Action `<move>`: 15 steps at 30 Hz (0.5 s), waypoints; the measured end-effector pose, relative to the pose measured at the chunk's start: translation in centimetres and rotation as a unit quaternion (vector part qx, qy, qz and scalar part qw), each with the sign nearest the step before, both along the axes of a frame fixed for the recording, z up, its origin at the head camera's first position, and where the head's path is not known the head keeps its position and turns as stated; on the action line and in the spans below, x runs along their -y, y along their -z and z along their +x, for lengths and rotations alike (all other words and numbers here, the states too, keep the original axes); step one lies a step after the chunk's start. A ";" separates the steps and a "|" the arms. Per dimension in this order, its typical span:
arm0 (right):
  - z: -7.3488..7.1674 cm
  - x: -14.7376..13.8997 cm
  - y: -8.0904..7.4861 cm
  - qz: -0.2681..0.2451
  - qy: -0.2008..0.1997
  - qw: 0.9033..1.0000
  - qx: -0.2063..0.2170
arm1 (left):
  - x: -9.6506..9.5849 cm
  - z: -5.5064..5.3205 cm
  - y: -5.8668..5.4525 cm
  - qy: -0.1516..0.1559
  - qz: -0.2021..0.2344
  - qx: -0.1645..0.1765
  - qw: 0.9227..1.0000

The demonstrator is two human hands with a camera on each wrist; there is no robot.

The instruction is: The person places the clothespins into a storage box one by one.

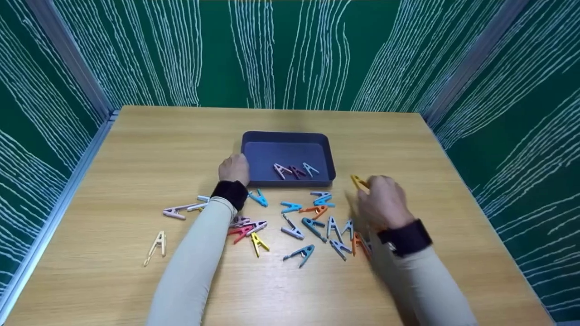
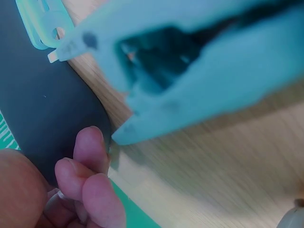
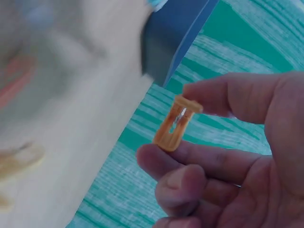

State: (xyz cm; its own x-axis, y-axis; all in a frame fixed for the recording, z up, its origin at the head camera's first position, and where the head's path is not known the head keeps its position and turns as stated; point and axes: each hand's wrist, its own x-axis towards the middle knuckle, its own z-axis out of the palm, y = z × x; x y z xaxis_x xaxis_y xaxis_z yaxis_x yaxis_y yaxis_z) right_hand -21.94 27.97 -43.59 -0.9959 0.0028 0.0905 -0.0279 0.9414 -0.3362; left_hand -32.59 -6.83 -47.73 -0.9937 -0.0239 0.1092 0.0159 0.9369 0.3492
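My left hand (image 1: 234, 169) holds the left side of a dark grey tray (image 1: 290, 184), its fingers curled at the edge in the left wrist view. Between thumb and fingertips, my right hand (image 1: 384, 201) pinches a yellow clothespin (image 3: 167, 141), raised to the right of the tray. Inside the tray lie a pink clothespin (image 1: 282, 170), a dark red one and a pale blue one, side by side near the front wall. A light blue clothespin (image 1: 259, 198) lies just in front of the tray, close to the left wrist.
Several clothespins lie scattered on the wooden table (image 1: 113, 181) before the tray, among them an orange clothespin (image 1: 320, 211) and a yellow clothespin (image 1: 259, 244). A cream clothespin (image 1: 158, 244) lies apart on the left. Green patterned walls (image 1: 217, 54) enclose the back and sides.
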 end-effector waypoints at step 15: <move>-4.7 7.1 0.9 0.009 -0.016 0.999 -0.040 | -0.2 0.3 -0.3 -0.008 0.002 0.010 1.000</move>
State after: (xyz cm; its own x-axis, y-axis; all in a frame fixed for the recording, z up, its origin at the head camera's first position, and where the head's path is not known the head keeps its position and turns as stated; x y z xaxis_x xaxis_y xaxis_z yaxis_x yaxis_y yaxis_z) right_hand -26.60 20.89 -44.47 -0.9851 -0.0320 0.1688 -0.0845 0.9457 -0.3140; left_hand -32.29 -6.60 -47.41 -0.9952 -0.0409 0.0889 -0.0068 0.9353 0.3537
